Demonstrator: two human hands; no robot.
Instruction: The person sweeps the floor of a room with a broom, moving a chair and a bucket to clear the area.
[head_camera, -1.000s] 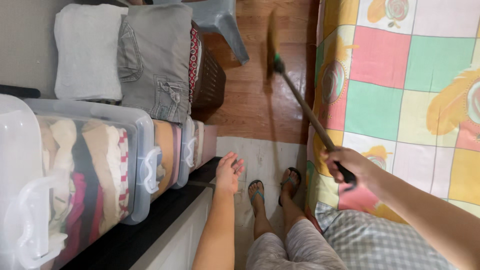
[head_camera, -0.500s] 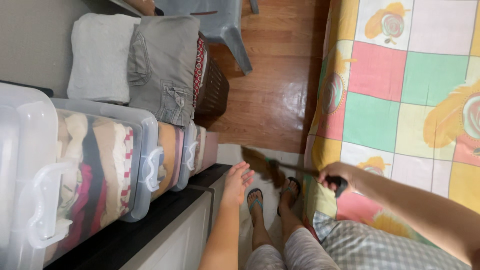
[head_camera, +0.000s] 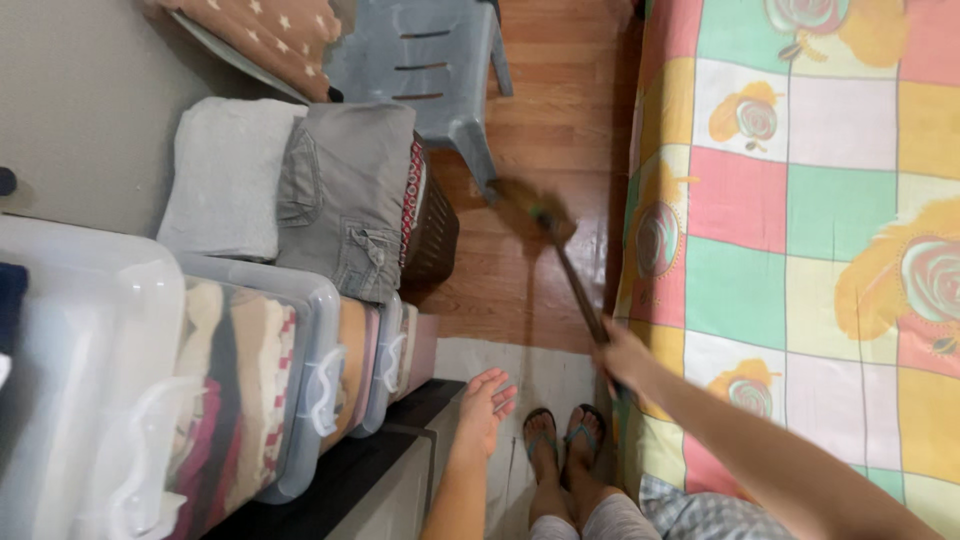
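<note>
The right hand (head_camera: 622, 352) is closed around the near end of a long dark-handled broom (head_camera: 560, 262), just beside the near left edge of the bed. The handle runs away from the hand toward the far side, and the bristle head is on the brown wooden plank floor (head_camera: 545, 130), blurred, close to the front leg of the grey plastic chair (head_camera: 440, 70). The left hand (head_camera: 487, 402) hangs open, fingers spread, holding nothing, just beside the black cabinet top (head_camera: 330, 480) on the left.

Hazards, as judged from this arrangement:

- Chair contact. The bristle head is near the chair leg. A wide stroke to the left could catch the leg and shift the chair, or halt the stroke.
- Basket contact. The dark woven basket (head_camera: 432, 230), loaded with folded grey and white clothing (head_camera: 345, 195), stands left of the broom head. A knock could tip the stack.
- Bed cover. The patchwork bed cover in pink, green and yellow squares (head_camera: 800, 200) hangs down at the right. The handle runs along its edge and could snag the fabric.
- Footing. The feet in sandals (head_camera: 565, 435) stand on a pale mat (head_camera: 540, 365). A hard pull toward the body could drive debris onto the mat or strike the toes.
- Grip. One hand only controls the long handle; control of the far end is limited.
</note>
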